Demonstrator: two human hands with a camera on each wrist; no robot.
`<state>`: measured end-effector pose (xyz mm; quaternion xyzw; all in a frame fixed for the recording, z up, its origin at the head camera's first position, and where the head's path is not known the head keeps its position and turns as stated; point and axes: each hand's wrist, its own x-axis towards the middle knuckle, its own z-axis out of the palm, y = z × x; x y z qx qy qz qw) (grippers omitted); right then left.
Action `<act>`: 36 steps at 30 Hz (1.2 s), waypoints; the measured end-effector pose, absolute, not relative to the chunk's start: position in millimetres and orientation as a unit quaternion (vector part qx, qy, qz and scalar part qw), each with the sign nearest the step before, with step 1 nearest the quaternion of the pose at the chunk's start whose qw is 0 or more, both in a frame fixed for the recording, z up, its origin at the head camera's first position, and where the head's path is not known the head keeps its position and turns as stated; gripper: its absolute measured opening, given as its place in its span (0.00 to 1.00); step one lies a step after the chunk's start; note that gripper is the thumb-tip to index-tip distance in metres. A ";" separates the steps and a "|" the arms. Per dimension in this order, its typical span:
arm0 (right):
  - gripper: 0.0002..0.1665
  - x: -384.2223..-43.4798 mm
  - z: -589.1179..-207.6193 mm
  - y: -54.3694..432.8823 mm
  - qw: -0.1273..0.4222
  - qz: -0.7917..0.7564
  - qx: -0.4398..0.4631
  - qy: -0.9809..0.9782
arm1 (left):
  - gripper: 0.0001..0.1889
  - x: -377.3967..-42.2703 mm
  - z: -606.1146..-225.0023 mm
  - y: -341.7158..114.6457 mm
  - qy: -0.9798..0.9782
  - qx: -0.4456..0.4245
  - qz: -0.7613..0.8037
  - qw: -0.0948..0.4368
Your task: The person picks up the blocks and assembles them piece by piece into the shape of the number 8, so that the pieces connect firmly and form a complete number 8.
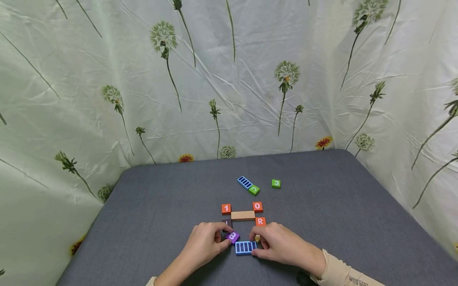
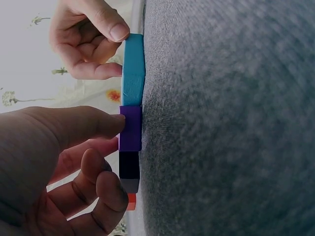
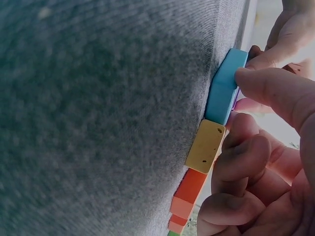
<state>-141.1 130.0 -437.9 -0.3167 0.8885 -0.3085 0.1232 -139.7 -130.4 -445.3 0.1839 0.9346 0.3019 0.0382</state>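
Thumb and index finger of my left hand pinch a purple block marked 8, turned at an angle. Just right of it, my right hand grips a light blue block with dark slots by its right end. In the left wrist view, the purple block lies against the blue block. A yellow block sits beside the blue one, partly hidden by the right fingers in the head view. Behind the left fingertips is a dark block; an orange R block stands behind the right hand.
A plain wooden bar spans between the two sides, with an orange 1 block and an orange 0 block at its far corners. Farther back lie another slotted blue block, a green block and a green 3 block.
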 end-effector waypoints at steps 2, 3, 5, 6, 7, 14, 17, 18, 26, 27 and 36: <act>0.11 -141.1 -437.9 130.4 0.123 -0.308 -0.318 0.888 | 0.10 -139.9 -445.7 -130.6 0.934 0.184 0.303 0.039; 0.11 -141.3 -437.9 130.6 0.123 -0.309 -0.318 0.888 | 0.11 -140.1 -445.9 -130.7 0.934 0.185 0.303 0.040; 0.11 -141.5 -437.8 130.8 0.123 -0.309 -0.318 0.888 | 0.11 -140.0 -446.1 -130.7 0.934 0.185 0.304 0.043; 0.11 -141.5 -437.7 130.9 0.124 -0.310 -0.318 0.887 | 0.11 -140.0 -446.1 -130.7 0.933 0.185 0.305 0.043; 0.11 -141.5 -437.5 131.1 0.124 -0.311 -0.318 0.887 | 0.11 -139.9 -446.0 -130.6 0.933 0.185 0.305 0.044; 0.11 -142.2 -435.2 132.7 0.115 -0.313 -0.323 0.886 | 0.10 -139.7 -444.6 -130.8 0.931 0.188 0.310 0.042; 0.11 -144.9 -432.7 133.3 0.119 -0.316 -0.318 0.886 | 0.10 -141.5 -443.3 -132.8 0.930 0.193 0.312 0.034; 0.10 -146.2 -431.8 133.6 0.120 -0.317 -0.318 0.885 | 0.09 -142.3 -442.6 -133.8 0.930 0.194 0.312 0.029; 0.09 -164.3 -421.4 142.0 0.096 -0.333 -0.312 0.884 | 0.09 -157.2 -432.0 -146.0 0.935 0.175 0.309 -0.005; 0.08 -167.4 -420.3 143.7 0.088 -0.335 -0.312 0.885 | 0.10 -160.2 -430.8 -147.2 0.935 0.172 0.309 -0.008; 0.10 -203.9 -415.3 159.9 0.045 -0.328 -0.258 0.908 | 0.10 -193.1 -430.4 -153.1 0.935 0.149 0.321 -0.018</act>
